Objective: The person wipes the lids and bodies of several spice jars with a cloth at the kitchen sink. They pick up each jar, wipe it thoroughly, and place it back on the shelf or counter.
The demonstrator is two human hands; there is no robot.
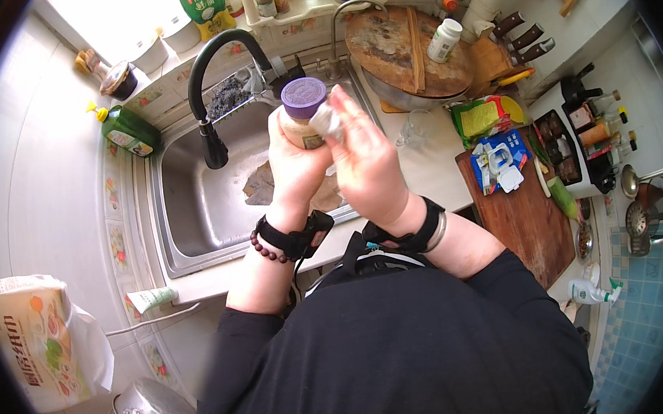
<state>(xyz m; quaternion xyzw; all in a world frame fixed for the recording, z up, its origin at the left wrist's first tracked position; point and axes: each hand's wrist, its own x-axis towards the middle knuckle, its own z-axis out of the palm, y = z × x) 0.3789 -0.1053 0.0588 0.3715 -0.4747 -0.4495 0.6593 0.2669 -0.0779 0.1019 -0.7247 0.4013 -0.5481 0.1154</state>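
Note:
My left hand (301,169) grips a jar (301,129) with a purple screw lid (304,96), raised above the right part of the steel sink (205,216). The jar stands nearly upright, its contents pale and its lower half hidden by my fingers. My right hand (365,158) presses a crumpled whitish wipe (327,122) against the jar's right side, just below the lid. Below my hands, a brown sheet-like piece (259,186) lies in the sink, partly covered by my wrist.
A black faucet (206,100) arches over the sink. On the right are a glass mug (415,126), a blue wipes pack (500,160) on a wooden cutting board (523,228), and a knife block (485,60). A white bottle (444,40) stands on a round wooden lid (378,48).

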